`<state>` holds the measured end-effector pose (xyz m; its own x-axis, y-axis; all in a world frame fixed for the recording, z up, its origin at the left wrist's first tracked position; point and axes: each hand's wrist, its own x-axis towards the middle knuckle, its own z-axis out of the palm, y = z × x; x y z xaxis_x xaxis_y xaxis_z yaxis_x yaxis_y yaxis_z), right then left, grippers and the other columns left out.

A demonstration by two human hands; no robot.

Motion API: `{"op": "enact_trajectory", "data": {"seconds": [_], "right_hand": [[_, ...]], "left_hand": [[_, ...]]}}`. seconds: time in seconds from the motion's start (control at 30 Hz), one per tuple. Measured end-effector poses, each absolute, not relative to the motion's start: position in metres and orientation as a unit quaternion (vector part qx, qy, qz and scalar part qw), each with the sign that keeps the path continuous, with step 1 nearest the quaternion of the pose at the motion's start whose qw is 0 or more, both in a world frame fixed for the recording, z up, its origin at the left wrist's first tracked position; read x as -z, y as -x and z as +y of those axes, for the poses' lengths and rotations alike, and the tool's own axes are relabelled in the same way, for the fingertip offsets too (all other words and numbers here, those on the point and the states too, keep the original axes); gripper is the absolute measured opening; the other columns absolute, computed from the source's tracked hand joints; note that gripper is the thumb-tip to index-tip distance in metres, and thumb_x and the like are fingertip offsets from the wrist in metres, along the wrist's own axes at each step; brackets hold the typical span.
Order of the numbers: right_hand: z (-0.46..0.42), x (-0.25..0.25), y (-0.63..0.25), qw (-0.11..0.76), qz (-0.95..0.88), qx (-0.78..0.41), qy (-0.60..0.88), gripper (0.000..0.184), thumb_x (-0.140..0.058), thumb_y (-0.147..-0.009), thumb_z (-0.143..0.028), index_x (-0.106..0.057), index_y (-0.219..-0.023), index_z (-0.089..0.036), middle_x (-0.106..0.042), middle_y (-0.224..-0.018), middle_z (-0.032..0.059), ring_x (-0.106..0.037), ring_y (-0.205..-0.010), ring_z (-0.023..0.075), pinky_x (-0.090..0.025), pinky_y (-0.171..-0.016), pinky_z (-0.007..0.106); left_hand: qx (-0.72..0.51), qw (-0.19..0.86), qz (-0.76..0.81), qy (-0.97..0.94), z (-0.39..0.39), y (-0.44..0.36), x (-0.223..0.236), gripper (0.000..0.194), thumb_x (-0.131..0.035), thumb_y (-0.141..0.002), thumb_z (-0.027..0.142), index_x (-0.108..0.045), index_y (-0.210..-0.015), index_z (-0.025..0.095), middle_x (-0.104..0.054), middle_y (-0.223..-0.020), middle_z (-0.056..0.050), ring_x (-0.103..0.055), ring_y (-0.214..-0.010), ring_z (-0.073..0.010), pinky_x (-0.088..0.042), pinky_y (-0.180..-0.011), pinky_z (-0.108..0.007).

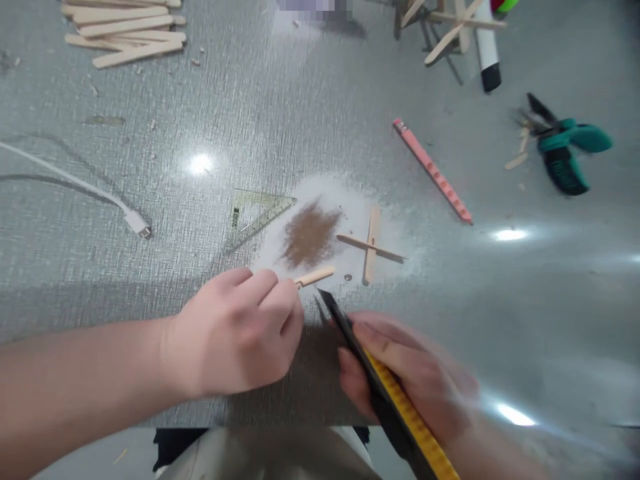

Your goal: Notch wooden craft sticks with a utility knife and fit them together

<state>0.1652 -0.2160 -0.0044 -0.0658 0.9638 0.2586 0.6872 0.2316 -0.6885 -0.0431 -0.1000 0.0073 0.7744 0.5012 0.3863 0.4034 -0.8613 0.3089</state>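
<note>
My left hand (237, 330) is closed in a pinch on a short wooden stick piece (315, 276), whose free end points right above the table. My right hand (405, 377) is wrapped round a yellow and black utility knife (395, 393); its dark blade tip sits just below the stick's end, close to it. Just beyond the stick lie a patch of brown dust (310, 233) on a white powdery smear and two wooden sticks laid as a cross (371, 245).
A clear set square (257, 213) lies left of the dust. A pink pencil (433, 171), green-handled pliers (565, 150), a marker (487, 50) and a stick structure (453, 27) are at the far right. A stick pile (125, 30) and white cable (135, 221) lie left.
</note>
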Motion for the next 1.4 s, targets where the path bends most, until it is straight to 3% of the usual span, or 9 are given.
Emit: {"op": "enact_trajectory", "data": {"seconds": [0.17, 0.33, 0.53, 0.73, 0.9, 1.03, 1.13, 1.4], "right_hand": [[-0.208, -0.002, -0.149, 0.373, -0.727, -0.081, 0.571, 0.037, -0.069, -0.081, -0.006, -0.068, -0.117, -0.016, -0.079, -0.092, 0.005, -0.076, -0.081, 0.0216, -0.069, -0.073, 0.032], [-0.198, 0.001, -0.148, 0.384, -0.747, -0.089, 0.536, 0.034, -0.066, -0.081, -0.002, -0.068, -0.114, -0.011, -0.08, -0.093, 0.0071, -0.076, -0.082, 0.0205, -0.069, -0.072, 0.03], [-0.194, -0.001, -0.151, 0.379, -0.761, -0.113, 0.515, 0.03, -0.063, -0.085, -0.003, -0.069, -0.111, -0.015, -0.081, -0.089, 0.0073, -0.077, -0.078, 0.0219, -0.07, -0.068, 0.032], [-0.189, 0.002, -0.151, 0.386, -0.763, -0.146, 0.498, 0.025, -0.062, -0.089, -0.004, -0.067, -0.111, -0.014, -0.079, -0.091, 0.0089, -0.076, -0.08, 0.0218, -0.069, -0.072, 0.033], [-0.181, 0.001, -0.148, 0.386, -0.777, -0.162, 0.47, 0.021, -0.059, -0.092, -0.003, -0.066, -0.109, -0.012, -0.074, -0.082, 0.0084, -0.071, -0.073, 0.0194, -0.063, -0.068, 0.031], [-0.175, -0.002, -0.147, 0.384, -0.782, -0.194, 0.452, 0.016, -0.057, -0.093, -0.002, -0.064, -0.099, -0.015, -0.067, -0.072, 0.0029, -0.063, -0.065, 0.0164, -0.054, -0.057, 0.03], [-0.172, -0.004, -0.145, 0.392, -0.754, -0.238, 0.47, 0.024, -0.056, -0.092, 0.002, -0.057, -0.081, -0.02, -0.061, -0.065, -0.0021, -0.057, -0.061, 0.0119, -0.049, -0.056, 0.026], [-0.171, -0.009, -0.142, 0.359, -0.67, -0.388, 0.522, 0.04, -0.047, -0.1, -0.003, -0.046, -0.065, -0.022, -0.055, -0.058, -0.0054, -0.055, -0.055, 0.0098, -0.051, -0.058, 0.026]], "left_hand": [[-0.233, 0.054, 0.231, -0.943, -0.107, 0.044, -0.008, 0.028, -0.056, -0.096, 0.01, -0.057, -0.069, 0.018, -0.054, -0.065, 0.002, -0.045, -0.058, -0.0148, -0.035, -0.051, -0.032], [-0.226, 0.044, 0.232, -0.945, -0.106, 0.044, -0.009, 0.021, -0.058, -0.094, 0.006, -0.062, -0.076, 0.015, -0.054, -0.065, 0.002, -0.048, -0.057, -0.0149, -0.039, -0.05, -0.033], [-0.214, 0.05, 0.204, -0.954, -0.104, 0.048, -0.008, 0.015, -0.051, -0.095, 0.006, -0.066, -0.093, 0.008, -0.063, -0.074, -0.004, -0.057, -0.063, -0.018, -0.044, -0.051, -0.033], [-0.205, 0.055, 0.198, -0.957, -0.1, 0.046, -0.011, 0.018, -0.05, -0.092, 0.005, -0.062, -0.081, 0.014, -0.06, -0.071, -0.004, -0.051, -0.059, -0.0186, -0.044, -0.051, -0.034], [-0.192, 0.128, 0.245, -0.942, -0.098, 0.042, -0.012, 0.03, -0.045, -0.095, 0.007, -0.06, -0.072, 0.018, -0.054, -0.065, -0.001, -0.049, -0.058, -0.0169, -0.043, -0.054, -0.032], [-0.197, 0.142, 0.277, -0.93, -0.101, 0.041, -0.007, 0.036, -0.038, -0.098, 0.007, -0.059, -0.07, 0.018, -0.053, -0.066, 0.0, -0.048, -0.061, -0.016, -0.04, -0.056, -0.032], [-0.201, 0.14, 0.29, -0.925, -0.102, 0.041, -0.003, 0.038, -0.036, -0.1, 0.007, -0.058, -0.071, 0.018, -0.051, -0.066, 0.0, -0.046, -0.061, -0.015, -0.037, -0.057, -0.031], [-0.186, 0.117, 0.226, -0.949, -0.091, 0.045, -0.007, 0.033, -0.041, -0.095, 0.003, -0.056, -0.069, 0.019, -0.05, -0.066, 0.0, -0.044, -0.06, -0.0146, -0.033, -0.052, -0.029]]}}
